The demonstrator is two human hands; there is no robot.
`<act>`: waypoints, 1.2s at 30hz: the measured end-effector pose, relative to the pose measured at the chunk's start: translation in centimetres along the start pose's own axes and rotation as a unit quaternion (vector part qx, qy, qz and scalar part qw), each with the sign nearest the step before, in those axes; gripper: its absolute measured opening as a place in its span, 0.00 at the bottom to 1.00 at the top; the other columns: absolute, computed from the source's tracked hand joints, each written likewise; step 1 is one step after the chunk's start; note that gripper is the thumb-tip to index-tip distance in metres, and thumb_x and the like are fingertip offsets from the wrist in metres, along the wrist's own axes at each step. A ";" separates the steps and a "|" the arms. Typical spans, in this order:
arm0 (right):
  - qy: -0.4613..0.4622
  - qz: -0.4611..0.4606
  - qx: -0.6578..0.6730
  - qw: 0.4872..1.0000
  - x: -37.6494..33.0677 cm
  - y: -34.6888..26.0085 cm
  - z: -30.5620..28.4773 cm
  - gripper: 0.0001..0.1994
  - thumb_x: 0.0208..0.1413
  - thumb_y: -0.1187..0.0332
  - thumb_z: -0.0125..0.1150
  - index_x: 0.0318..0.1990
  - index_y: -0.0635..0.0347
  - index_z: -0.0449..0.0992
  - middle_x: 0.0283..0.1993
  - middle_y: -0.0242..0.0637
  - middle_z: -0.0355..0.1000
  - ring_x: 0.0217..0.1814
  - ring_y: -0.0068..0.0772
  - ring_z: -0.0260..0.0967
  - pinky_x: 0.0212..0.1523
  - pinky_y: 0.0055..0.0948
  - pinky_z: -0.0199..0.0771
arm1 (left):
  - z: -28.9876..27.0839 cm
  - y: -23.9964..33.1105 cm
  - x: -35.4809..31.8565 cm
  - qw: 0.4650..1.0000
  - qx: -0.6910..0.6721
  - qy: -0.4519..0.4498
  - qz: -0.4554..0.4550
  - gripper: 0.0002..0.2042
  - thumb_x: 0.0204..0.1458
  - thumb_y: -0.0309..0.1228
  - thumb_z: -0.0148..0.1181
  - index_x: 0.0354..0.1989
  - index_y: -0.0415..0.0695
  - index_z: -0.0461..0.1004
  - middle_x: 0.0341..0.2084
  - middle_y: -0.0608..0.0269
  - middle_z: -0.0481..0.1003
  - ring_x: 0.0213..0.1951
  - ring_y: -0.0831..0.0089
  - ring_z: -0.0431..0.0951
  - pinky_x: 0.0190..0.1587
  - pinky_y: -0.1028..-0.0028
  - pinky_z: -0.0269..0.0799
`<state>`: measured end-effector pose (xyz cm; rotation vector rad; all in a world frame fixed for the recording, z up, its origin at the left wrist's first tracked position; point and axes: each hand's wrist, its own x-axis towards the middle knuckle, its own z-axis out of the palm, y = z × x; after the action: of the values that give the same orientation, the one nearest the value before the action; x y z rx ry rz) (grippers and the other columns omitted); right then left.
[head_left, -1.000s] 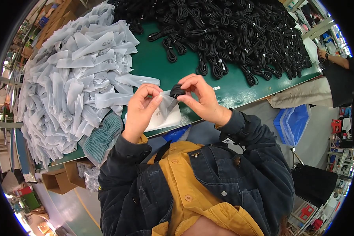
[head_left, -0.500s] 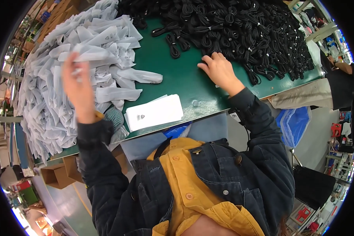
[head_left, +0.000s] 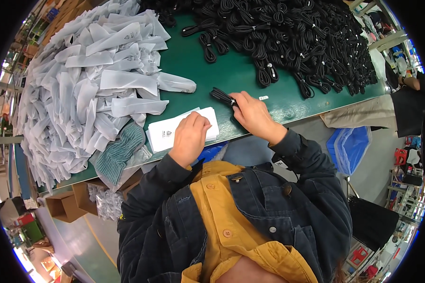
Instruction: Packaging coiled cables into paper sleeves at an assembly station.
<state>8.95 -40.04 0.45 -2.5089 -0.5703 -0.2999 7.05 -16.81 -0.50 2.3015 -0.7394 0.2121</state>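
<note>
Green worktable [head_left: 231, 78]: big heaps of filled white bags [head_left: 80, 89] and loose black cords [head_left: 293, 37].
Right hand [head_left: 252, 113] pinches one coiled black cord [head_left: 223, 97]; left hand [head_left: 190, 137], fingers curled, presses flat empty white bags [head_left: 167, 133]. Many cords remain.

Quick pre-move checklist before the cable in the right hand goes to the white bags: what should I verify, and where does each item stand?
1. Right hand has a coiled black cable at its fingertips: ok.
2. Cable lifted clear of the green table: not ok, it lies on the mat.
3. Left hand rests on the stack of flat white bags: ok.
4. A single bag separated from the stack: cannot tell, the hand covers the edge.
5. Cable coil tied tight: cannot tell, too small to see.
6. Pile of black cables apart from the picked cable: ok.
</note>
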 end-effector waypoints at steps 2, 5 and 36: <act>-0.016 0.019 0.072 0.997 -0.4 -0.5 -0.3 0.17 0.55 0.76 0.56 0.53 0.63 0.69 0.38 0.46 0.69 0.39 0.49 0.71 0.39 0.42 0.71 | 0.1 -0.2 -0.2 0.999 -0.031 0.024 -0.028 0.06 0.51 0.23 0.63 0.34 0.37 0.73 0.30 0.55 0.73 0.31 0.56 0.75 0.34 0.67 0.71; 0.001 0.015 0.173 0.985 -0.8 -1.3 -1.3 0.19 0.55 0.77 0.55 0.56 0.63 0.69 0.39 0.45 0.69 0.38 0.50 0.71 0.37 0.41 0.71 | 0.0 -0.2 -0.1 0.994 -0.080 0.028 -0.067 0.04 0.53 0.22 0.62 0.34 0.36 0.73 0.29 0.56 0.73 0.30 0.61 0.75 0.34 0.69 0.71; 0.006 -0.064 0.283 0.957 1.8 -3.0 -2.6 0.13 0.55 0.79 0.63 0.49 0.62 0.77 0.41 0.38 0.69 0.37 0.23 0.68 0.37 0.21 0.70 | -4.3 0.7 3.7 0.971 -0.227 0.053 -0.055 0.05 0.51 0.19 0.60 0.33 0.38 0.71 0.37 0.59 0.73 0.33 0.70 0.71 0.36 0.75 0.68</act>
<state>8.96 -38.57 4.55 -1.9213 -0.7005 -0.1674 9.94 -16.02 4.37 1.8724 -0.5373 0.0989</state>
